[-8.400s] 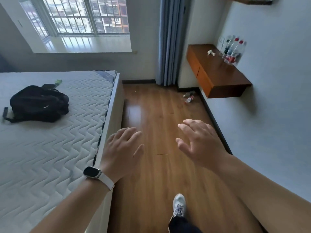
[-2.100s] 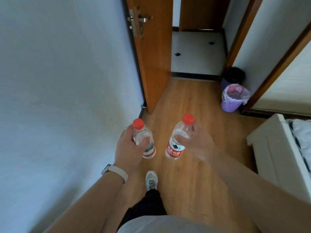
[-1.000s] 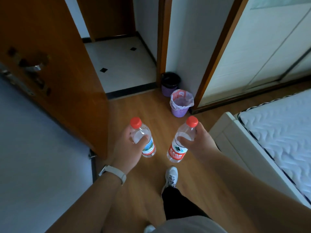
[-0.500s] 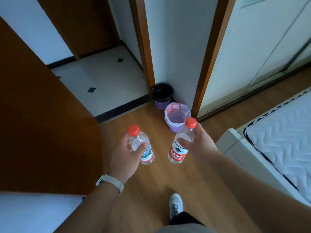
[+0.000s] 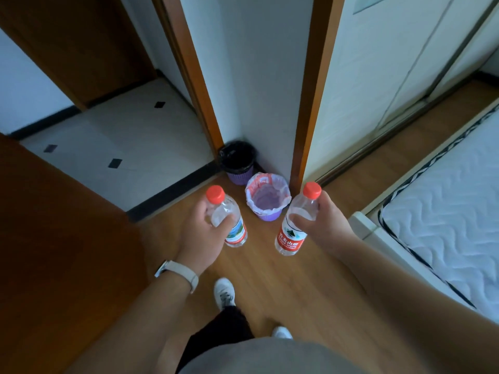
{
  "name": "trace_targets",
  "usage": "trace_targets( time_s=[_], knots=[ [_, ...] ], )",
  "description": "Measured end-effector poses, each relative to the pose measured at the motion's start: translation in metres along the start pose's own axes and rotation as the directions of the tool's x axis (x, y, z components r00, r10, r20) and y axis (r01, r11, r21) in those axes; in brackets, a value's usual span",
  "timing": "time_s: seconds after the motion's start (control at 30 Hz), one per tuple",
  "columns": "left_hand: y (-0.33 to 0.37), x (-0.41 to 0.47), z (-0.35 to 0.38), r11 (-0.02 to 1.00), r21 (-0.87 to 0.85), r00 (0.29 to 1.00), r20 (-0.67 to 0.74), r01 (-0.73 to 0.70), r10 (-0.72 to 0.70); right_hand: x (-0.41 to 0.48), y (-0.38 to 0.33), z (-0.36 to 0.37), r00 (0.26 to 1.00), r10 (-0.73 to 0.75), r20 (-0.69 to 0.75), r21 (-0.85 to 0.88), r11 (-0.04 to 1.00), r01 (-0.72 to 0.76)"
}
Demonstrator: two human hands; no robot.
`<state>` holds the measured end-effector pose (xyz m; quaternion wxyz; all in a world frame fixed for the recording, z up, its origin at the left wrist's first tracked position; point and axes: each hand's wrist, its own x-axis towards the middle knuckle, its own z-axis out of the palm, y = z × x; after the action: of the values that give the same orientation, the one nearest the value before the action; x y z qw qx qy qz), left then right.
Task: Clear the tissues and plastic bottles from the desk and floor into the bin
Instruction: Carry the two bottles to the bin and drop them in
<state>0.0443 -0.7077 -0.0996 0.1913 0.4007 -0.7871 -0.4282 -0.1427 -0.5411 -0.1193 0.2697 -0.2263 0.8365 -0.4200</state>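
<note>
White-lined purple bin [image 5: 268,199] sits empty on the floor [image 5: 270,279]; the black-lined bin [image 5: 237,160] behind is too dark inside to read. Left grip [image 5: 201,236] wraps the left bottle [image 5: 229,220], right grip [image 5: 324,225] wraps the right bottle [image 5: 294,225], both held near-upright, caps up, just short of the purple bin.

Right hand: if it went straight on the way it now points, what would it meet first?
Most likely the white-lined purple bin, which stands just ahead of the right hand and the bottle it grips. Depth is unclear; the hand seems to be above the bin's rim.
</note>
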Motion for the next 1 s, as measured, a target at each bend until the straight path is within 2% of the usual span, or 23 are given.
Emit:
trace_targets(
  time_s=[0.23,0.5,0.67,0.9,1.0],
  knots=[
    [-0.026,0.096,0.009,1.000,-0.026,0.993,0.113,-0.012,0.014,0.068,-0.001,0.015,0.991,0.086,-0.104,-0.011,0.996,-0.087],
    [-0.058,0.228,-0.004,0.998,-0.060,0.976,0.212,-0.025,0.037,0.165,-0.042,0.054,0.987,0.127,-0.099,-0.160,0.977,-0.142],
    [-0.099,0.306,0.000,0.999,-0.043,0.960,0.280,0.014,-0.002,0.227,-0.057,0.085,0.978,0.163,-0.131,-0.195,0.963,-0.187],
    [-0.131,0.370,0.029,0.997,-0.021,0.935,0.349,0.072,-0.060,0.274,-0.032,0.114,0.955,0.265,-0.132,-0.179,0.942,-0.285],
    [-0.147,0.391,0.056,0.995,0.015,0.918,0.384,0.098,-0.097,0.302,-0.008,0.125,0.938,0.322,-0.128,-0.109,0.935,-0.336]
  ],
)
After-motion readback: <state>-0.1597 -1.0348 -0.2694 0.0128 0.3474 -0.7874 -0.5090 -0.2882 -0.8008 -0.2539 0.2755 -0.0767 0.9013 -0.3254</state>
